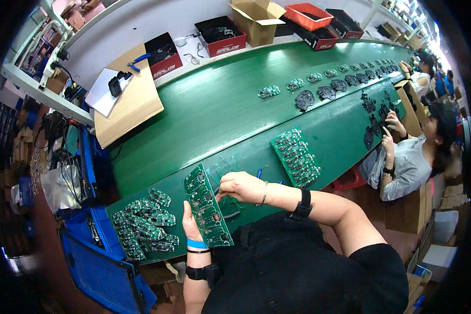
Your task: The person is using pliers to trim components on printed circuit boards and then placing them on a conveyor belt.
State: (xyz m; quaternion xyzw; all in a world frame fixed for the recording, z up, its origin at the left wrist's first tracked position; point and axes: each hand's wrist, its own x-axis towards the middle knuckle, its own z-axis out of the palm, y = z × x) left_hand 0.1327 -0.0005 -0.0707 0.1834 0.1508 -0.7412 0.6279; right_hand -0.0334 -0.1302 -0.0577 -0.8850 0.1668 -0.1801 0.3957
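My left hand (191,226) is closed on the lower left edge of a green circuit board panel (210,215), which stands tilted up in front of me and bears several repeated sections with dark parts. At the panel's upper right edge, my right hand (242,187) is closed in a pinch; what its fingers hold is hidden. Thin green strips (226,165) lie on the bench behind the panel. Left of my left hand is a heap of small populated circuit boards (146,222). To the right of my right hand rests a stack of uncut board panels (296,157).
A green conveyor belt (204,115) carries a row of boards (269,92) and black plastic housings (304,100). Cardboard with blue pliers (134,66) lies far left. Boxes (220,35) line the back. A co-worker (411,162) sits at right; a blue bin (102,272) stands lower left.
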